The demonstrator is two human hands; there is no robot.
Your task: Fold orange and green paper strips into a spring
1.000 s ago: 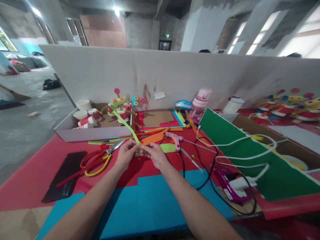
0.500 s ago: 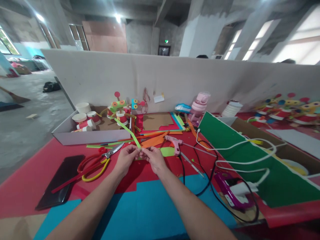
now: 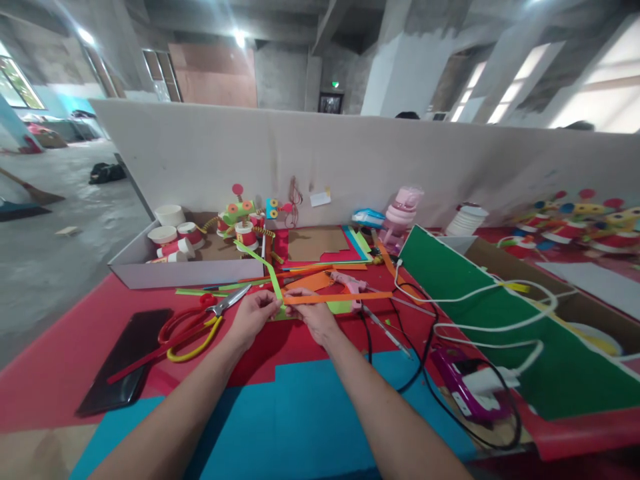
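bare concrete walls [image 3: 280,77] and a pale partition [image 3: 360,150] rise behind the red-covered worktop [image 3: 50,373], whose near edge carries blue sheets [image 3: 300,420]. near the middle, the fingers of the left hand [image 3: 255,313] are pinched together on the lower end of a light-green paper strip [image 3: 274,277], which reaches up and away toward an open box [image 3: 190,275] holding paper cups [image 3: 163,235]. just beside it, the right hand [image 3: 313,315] has its fingers closed on the left end of an orange paper strip [image 3: 350,298] that runs rightward across a pink glue gun [image 3: 350,282]. the two strips come together at the fingertips; i cannot tell whether they are joined. scissors [image 3: 219,310] and a black phone [image 3: 135,340] lie to the left, a purple power strip [image 3: 450,372] to the right.
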